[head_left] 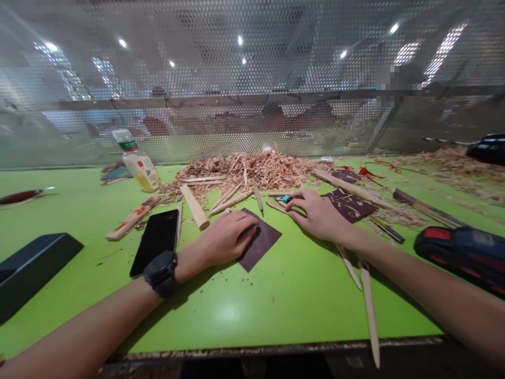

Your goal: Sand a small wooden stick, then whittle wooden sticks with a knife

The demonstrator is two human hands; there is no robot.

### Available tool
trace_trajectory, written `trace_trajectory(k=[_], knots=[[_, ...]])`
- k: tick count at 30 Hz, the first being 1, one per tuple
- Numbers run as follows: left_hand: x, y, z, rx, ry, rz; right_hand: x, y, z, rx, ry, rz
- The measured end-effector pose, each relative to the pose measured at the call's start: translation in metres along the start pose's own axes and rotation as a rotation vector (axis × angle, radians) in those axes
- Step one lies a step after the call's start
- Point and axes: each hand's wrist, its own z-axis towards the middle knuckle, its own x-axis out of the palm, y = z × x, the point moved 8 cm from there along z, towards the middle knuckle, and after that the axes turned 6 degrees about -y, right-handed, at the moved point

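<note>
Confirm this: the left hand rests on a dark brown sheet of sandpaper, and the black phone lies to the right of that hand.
Not quite. The head view shows the left hand resting on the dark brown sandpaper, but the black phone lies to the left of that hand, beside the watch on its wrist.

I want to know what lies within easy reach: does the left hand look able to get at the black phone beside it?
Probably yes. The left hand rests on the brown sandpaper sheet, and the black phone lies flat just to its left on the green table, with nothing between them.
</note>
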Motion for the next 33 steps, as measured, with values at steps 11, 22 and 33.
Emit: trace_trajectory(k=[11,22,33], knots=[[0.002,-0.010,-0.003,-0.010,0.105,-0.075,-0.011,-0.004,0.005,0.024,-0.162,-0.028],[-0.020,0.043,-0.002,-0.217,-0.118,0.276,-0.012,-0.011,0.005,0.099,-0.161,0.186],[-0.032,0.085,-0.014,-0.519,-0.100,0.475,-0.037,-0.022,0.001,0.175,-0.429,0.112]])
